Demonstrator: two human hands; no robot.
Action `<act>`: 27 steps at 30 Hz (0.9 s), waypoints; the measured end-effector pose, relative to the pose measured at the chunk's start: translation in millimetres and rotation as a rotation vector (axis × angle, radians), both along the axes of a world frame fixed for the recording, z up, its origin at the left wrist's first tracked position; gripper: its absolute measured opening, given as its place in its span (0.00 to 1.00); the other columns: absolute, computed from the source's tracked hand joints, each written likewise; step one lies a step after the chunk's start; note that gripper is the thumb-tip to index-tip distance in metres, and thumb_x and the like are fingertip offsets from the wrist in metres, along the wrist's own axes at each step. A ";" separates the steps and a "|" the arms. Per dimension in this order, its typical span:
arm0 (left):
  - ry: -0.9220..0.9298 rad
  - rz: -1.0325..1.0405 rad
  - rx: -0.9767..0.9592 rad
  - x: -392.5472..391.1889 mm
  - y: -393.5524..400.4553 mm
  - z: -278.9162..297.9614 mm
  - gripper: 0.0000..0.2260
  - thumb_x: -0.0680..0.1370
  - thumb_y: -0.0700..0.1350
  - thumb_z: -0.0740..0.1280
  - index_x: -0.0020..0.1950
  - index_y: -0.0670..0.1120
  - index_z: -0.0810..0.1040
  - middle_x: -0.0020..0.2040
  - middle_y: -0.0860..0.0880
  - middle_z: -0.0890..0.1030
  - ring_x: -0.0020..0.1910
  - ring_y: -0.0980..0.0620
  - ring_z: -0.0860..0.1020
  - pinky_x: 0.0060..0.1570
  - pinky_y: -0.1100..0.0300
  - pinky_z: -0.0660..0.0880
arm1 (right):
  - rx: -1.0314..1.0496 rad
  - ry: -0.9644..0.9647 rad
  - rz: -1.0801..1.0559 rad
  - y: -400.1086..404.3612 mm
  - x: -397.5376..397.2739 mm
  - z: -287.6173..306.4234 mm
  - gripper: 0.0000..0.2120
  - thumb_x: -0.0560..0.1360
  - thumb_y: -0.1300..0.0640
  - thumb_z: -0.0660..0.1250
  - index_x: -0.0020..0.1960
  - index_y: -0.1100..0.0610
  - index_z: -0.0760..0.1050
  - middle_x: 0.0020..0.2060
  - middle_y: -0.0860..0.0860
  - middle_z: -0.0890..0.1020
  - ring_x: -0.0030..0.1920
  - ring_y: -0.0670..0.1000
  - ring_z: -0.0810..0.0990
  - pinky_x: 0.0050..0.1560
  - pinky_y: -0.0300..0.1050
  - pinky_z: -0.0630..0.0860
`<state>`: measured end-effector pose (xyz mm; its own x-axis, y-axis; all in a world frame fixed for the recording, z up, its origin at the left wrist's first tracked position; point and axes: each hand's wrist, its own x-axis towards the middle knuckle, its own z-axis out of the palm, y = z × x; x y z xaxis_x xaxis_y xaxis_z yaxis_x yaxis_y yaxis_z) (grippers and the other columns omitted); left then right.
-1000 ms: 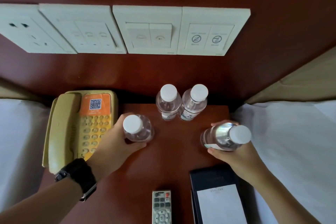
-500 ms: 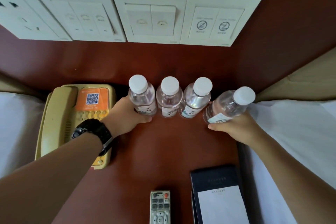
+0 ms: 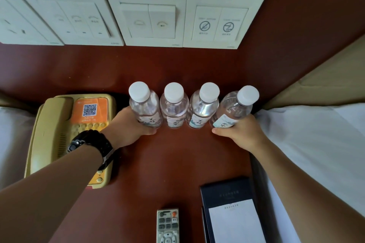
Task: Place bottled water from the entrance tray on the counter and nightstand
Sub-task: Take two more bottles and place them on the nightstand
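Dark red wood is filling your view — you're leaning over the nightstand (image 3: pixel 177 173) between two white beds, and I'm working from the near edge outward. Closest to you, a remote control (image 3: pixel 168 226) and a dark notepad folder (image 3: pixel 231 211) are lying flat, well clear of the action. To the left, a yellow telephone (image 3: pixel 69 136) is sitting under your wrist with its black watch (image 3: pixel 92 146).

Now the hands. Your left hand (image 3: pixel 130 128) is wrapping around the lower body of the leftmost bottle (image 3: pixel 145 106), fingers closed on it. Your right hand (image 3: pixel 239 131) is clamping the rightmost bottle (image 3: pixel 233 108), thumb pressing at its label — that one is tilting outward at the top, so I'd judge you're seating it upright.

Between them, two middle bottles (image 3: pixel 189 108) are standing untouched, side by side, white caps up. You're bracketing them from both ends, it seems, to square all four into one neat row against the back panel. Beyond the row, a bank of wall switches (image 3: pixel 150 16) is hanging above — the bottles are sitting below it, blocking nothing.
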<state>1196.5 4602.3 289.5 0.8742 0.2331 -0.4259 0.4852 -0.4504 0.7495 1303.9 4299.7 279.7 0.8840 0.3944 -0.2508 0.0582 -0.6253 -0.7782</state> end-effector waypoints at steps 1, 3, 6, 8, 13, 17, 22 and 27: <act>-0.005 -0.002 -0.004 0.0 -0.4 0.6 0.19 0.62 0.42 0.79 0.50 0.53 0.82 0.49 0.51 0.85 0.52 0.52 0.82 0.60 0.46 0.77 | -0.006 -0.003 0.008 0.3 -0.1 0.1 0.24 0.62 0.59 0.83 0.55 0.50 0.80 0.47 0.39 0.82 0.47 0.27 0.78 0.46 0.21 0.72; -0.011 -0.008 -0.013 0.2 -1.2 2.1 0.19 0.60 0.44 0.78 0.49 0.54 0.82 0.49 0.51 0.85 0.52 0.51 0.82 0.60 0.47 0.76 | -0.010 -0.006 0.018 0.1 0.9 -0.1 0.25 0.62 0.59 0.83 0.56 0.51 0.80 0.48 0.41 0.82 0.47 0.29 0.78 0.47 0.23 0.72; -0.025 -0.022 -0.014 0.7 -1.4 1.7 0.17 0.64 0.39 0.79 0.46 0.56 0.81 0.49 0.52 0.85 0.52 0.52 0.82 0.60 0.49 0.76 | -0.008 0.000 0.025 -0.6 1.5 0.1 0.25 0.62 0.59 0.83 0.57 0.52 0.80 0.49 0.43 0.83 0.48 0.31 0.79 0.47 0.24 0.73; -0.031 -0.028 -0.016 0.0 -1.2 1.0 0.18 0.66 0.36 0.79 0.46 0.56 0.81 0.49 0.51 0.85 0.51 0.53 0.82 0.60 0.50 0.76 | -0.012 0.012 0.033 -0.9 2.2 -0.2 0.26 0.62 0.58 0.83 0.57 0.52 0.80 0.51 0.45 0.84 0.50 0.34 0.80 0.50 0.28 0.74; -0.052 -0.046 -0.021 -1.6 -1.0 -2.6 0.19 0.67 0.38 0.79 0.52 0.55 0.81 0.53 0.52 0.85 0.55 0.52 0.81 0.63 0.49 0.74 | -0.089 0.012 0.049 3.2 4.1 -5.6 0.32 0.56 0.41 0.80 0.59 0.42 0.77 0.57 0.46 0.81 0.61 0.47 0.78 0.62 0.53 0.77; -0.089 -0.053 -0.034 -1.5 -3.1 -2.6 0.20 0.68 0.36 0.78 0.50 0.57 0.81 0.53 0.52 0.85 0.55 0.54 0.80 0.62 0.52 0.74 | -0.102 0.009 0.047 2.5 5.8 -13.8 0.36 0.54 0.36 0.78 0.60 0.39 0.75 0.58 0.47 0.80 0.62 0.49 0.77 0.63 0.55 0.77; -0.110 -0.042 -0.044 -2.3 -4.0 -2.6 0.21 0.67 0.35 0.78 0.48 0.60 0.81 0.52 0.54 0.85 0.55 0.56 0.80 0.60 0.54 0.74 | -0.070 0.029 0.068 0.9 9.7 -13.1 0.34 0.54 0.37 0.78 0.59 0.40 0.77 0.57 0.45 0.81 0.63 0.49 0.77 0.63 0.56 0.77; -0.083 -0.010 -0.061 -2.2 -3.3 -6.0 0.19 0.65 0.39 0.79 0.51 0.55 0.82 0.52 0.53 0.85 0.55 0.54 0.81 0.62 0.50 0.75 | -0.033 0.016 0.085 1.3 12.2 -9.1 0.25 0.61 0.51 0.82 0.56 0.45 0.80 0.54 0.44 0.84 0.59 0.48 0.80 0.63 0.56 0.77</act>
<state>1194.3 4599.0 283.5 0.9092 0.1997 -0.3653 0.4161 -0.4072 0.8130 1316.1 4301.0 270.6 0.8435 0.4590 -0.2790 0.0996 -0.6440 -0.7585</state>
